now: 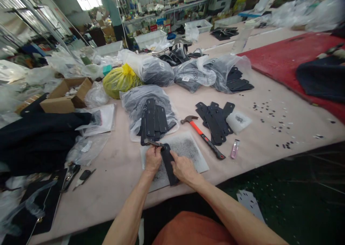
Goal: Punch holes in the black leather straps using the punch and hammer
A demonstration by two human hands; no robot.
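My left hand (153, 159) is closed around a short metal punch (153, 143), whose inner end meets the top of a black strip (169, 166). Fingers of my right hand (184, 167) press on that strip's right edge, with the thumb near its upper part. Beneath the strip lies a whitish, speckled cutting board (188, 149). A claw hammer (202, 135) with an orange and black handle rests right of the board. Several similar black strips (215, 122) are piled behind the hammer, and another stack (155, 121) sits on a clear bag beyond the board.
Beside the hammer are a small pink-handled cutter (235, 149) and a white block (238, 122). Small black scraps (269, 110) are scattered to the right. Filled plastic bags (159, 72) and a cardboard box (66, 95) line the back. Scissors (71, 175) lie at left.
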